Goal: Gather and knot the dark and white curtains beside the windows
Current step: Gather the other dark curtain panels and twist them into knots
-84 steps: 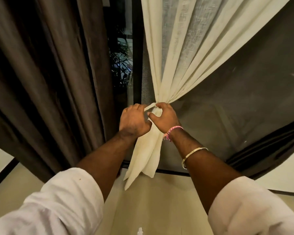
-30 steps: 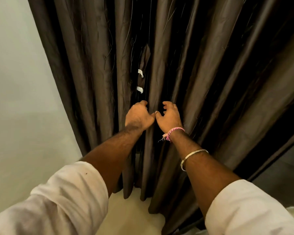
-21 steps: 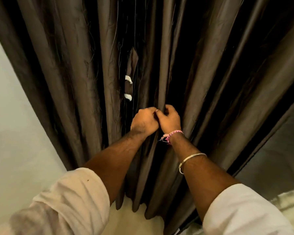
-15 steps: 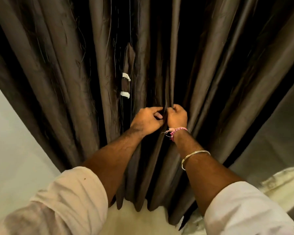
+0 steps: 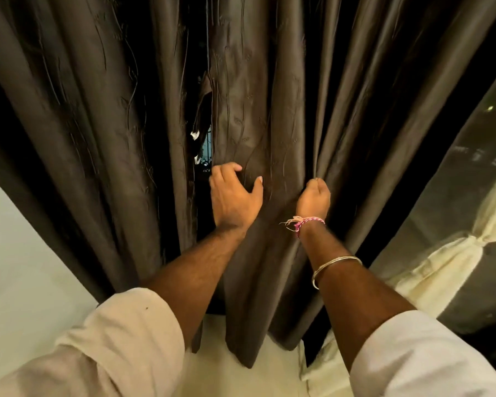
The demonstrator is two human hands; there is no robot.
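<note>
The big dark brown shiny curtain [image 5: 112, 124] hung in long folds and filled most of the view in front of the person. It reached down to the pale floor [image 5: 241, 379]. A narrow gap [image 5: 204, 156] stood open between two of its folds, and a bit of blue light showed through it.

To the right, the white thin curtain [image 5: 453, 259] was already bunched and tied in a knot, well apart from the hands. It hung against a dark window pane [image 5: 470, 167].

A pale wall [image 5: 17, 253] stood at the left.

Both arms reached out from rolled-up white sleeves [image 5: 132, 339].

The left hand [image 5: 234, 193] lay on the dark curtain just beside the gap. Its fingers were spread and bent a little, pressing the cloth, and its grip was not closed round anything.

The right hand [image 5: 312, 199] had its grip closed tight on one fold of the dark curtain, a little to the right of the left hand.

On the right arm sat a thin silver bangle [image 5: 335, 267]. Nearer the hand, a pink and white thread band [image 5: 307, 223] went round the wrist.
</note>
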